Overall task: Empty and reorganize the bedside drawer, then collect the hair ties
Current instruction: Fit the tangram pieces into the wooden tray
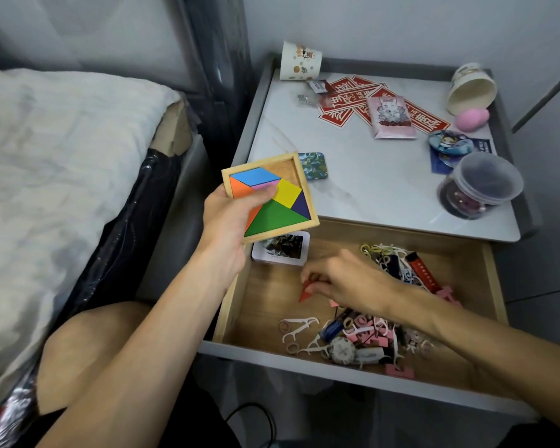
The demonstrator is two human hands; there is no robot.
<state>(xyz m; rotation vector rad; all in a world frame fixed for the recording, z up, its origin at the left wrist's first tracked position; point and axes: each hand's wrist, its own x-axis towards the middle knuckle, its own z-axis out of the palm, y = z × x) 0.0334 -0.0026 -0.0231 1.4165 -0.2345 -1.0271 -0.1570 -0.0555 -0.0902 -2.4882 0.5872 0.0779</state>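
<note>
The drawer [265, 305] is being emptied. The tangram tray [259, 162] is gripped by the left hand [230, 218], 1 red triangle [305, 294] pinched by right hand [346, 282] fingers; seating it is judged next.

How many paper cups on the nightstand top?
2. One paper cup stands at the back left corner of the nightstand top; the other cup lies on its side at the back right, beside a pink egg-shaped thing. None looks hidden.

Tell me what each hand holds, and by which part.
The left hand grips the puzzle tray by its left edge, thumb across its face. The right hand pinches the red triangle by its upper end.
</note>
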